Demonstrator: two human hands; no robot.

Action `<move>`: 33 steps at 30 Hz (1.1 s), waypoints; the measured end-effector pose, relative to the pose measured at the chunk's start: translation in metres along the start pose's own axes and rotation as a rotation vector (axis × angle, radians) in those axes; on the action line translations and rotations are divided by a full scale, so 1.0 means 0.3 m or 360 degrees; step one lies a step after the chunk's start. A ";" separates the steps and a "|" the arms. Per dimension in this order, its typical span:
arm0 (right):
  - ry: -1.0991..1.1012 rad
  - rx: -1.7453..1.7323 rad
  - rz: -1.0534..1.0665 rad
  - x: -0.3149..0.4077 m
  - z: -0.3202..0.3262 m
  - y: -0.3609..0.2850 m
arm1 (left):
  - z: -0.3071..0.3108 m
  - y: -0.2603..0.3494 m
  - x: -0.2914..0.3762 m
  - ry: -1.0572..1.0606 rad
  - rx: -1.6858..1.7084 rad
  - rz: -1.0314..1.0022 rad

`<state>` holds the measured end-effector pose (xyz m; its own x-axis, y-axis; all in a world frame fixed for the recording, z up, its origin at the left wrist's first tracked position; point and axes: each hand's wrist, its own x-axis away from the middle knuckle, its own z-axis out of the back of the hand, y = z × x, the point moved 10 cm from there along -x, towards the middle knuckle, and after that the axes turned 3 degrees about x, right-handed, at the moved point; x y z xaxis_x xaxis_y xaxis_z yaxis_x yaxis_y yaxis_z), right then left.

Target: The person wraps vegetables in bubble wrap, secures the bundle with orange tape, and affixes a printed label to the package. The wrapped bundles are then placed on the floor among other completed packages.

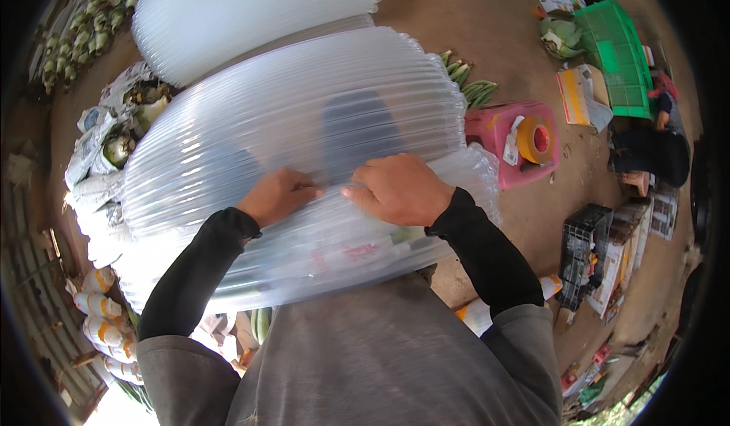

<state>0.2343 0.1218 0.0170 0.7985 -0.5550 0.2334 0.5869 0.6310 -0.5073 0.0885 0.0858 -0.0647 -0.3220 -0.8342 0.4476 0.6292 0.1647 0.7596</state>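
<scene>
A large sheet of clear ribbed plastic packaging film [285,112], which looks like air-column wrap, spreads in front of my body. My left hand [281,196] is curled on its middle, thumb and fingers pinching the film. Just to the right, my right hand [402,189] grips the same film with bent fingers, its thumb pointing at the left hand. Dark shapes, perhaps my legs, show blurred through the plastic. Below the hands, red print and something green show faintly through it. Beyond lies a second, whiter bundle of ribbed film [256,15].
Right of the film, a pink plastic container [485,122] carries a roll of yellow tape [535,140]. Paper-wrapped vegetables [117,146] lie at left. Farther right are a green crate [613,55], a black crate [584,255] and a seated person [656,146].
</scene>
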 end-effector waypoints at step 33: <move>-0.0170 -0.0232 0.0007 0.003 -0.157 0.054 | -0.092 0.190 0.058 -0.0095 -0.0199 -0.0626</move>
<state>0.2383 0.1060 -0.0299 0.8152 -0.4868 0.3139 0.5640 0.5435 -0.6217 0.1382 0.0661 -0.0265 -0.5932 -0.7882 0.1639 0.5297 -0.2288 0.8168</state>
